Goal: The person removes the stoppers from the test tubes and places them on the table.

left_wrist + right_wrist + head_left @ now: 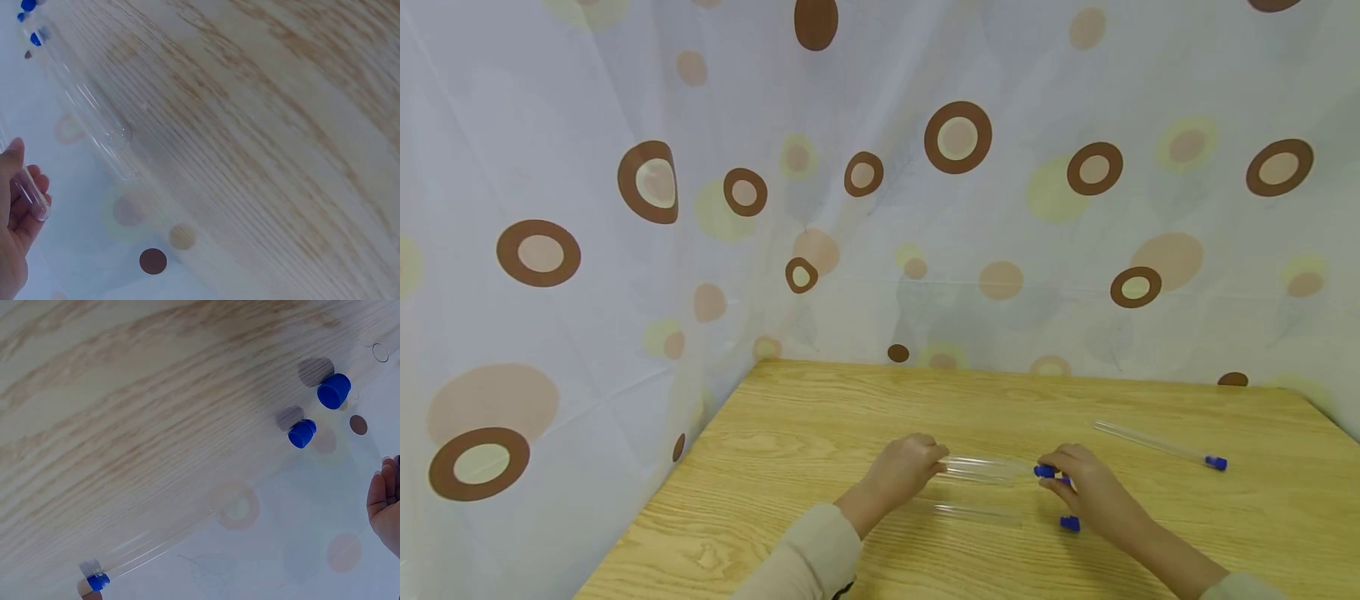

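Note:
My left hand (904, 471) grips a clear test tube (30, 197) by its rounded end, its other end pointing right. Two more clear test tubes (94, 103) lie side by side on the table under that hand. Between thumb and fingers, my right hand (1101, 500) pinches a blue cap (1044, 471) just right of the held tube's far end. Cap and tube mouth look close together; whether they touch I cannot tell. Two loose blue caps (334, 391) rest on the table below the right hand, one (1070, 523) nearer me.
A test tube (1150, 439) with a blue cap (1216, 462) on its end lies further back at the right. The wood-grain table (820, 400) meets a white curtain (865, 317) with brown dots at its back and left edges.

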A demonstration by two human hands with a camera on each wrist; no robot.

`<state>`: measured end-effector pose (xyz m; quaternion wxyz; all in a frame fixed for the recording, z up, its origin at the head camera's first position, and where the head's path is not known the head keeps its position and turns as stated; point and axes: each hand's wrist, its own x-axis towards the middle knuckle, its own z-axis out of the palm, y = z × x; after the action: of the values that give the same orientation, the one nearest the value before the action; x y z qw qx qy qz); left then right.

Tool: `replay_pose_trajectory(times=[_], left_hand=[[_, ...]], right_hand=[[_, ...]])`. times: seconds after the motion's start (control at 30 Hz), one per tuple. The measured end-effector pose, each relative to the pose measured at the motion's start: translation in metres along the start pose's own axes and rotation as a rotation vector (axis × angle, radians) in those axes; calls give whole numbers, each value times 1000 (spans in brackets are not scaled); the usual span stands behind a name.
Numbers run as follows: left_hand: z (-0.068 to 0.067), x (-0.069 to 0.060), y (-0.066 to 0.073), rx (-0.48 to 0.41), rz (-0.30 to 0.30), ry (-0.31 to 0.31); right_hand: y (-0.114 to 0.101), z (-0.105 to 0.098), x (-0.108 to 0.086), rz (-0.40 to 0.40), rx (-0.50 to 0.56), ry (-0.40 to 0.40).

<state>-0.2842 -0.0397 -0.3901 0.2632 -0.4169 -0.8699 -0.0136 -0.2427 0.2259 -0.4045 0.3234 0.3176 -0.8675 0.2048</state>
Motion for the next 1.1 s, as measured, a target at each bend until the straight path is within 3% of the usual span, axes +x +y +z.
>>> replay_pose_trajectory(times=[0.23, 0.77, 1.1], left_hand=[[2, 3, -2, 6, -30, -34], [9, 8, -9, -14, -71, -48], [11, 12, -12, -44, -111, -99]], right_hand=[[5, -4, 1, 101, -33, -48], [17, -8, 0, 189, -43, -122], [26, -5, 1, 153, -68, -103]])
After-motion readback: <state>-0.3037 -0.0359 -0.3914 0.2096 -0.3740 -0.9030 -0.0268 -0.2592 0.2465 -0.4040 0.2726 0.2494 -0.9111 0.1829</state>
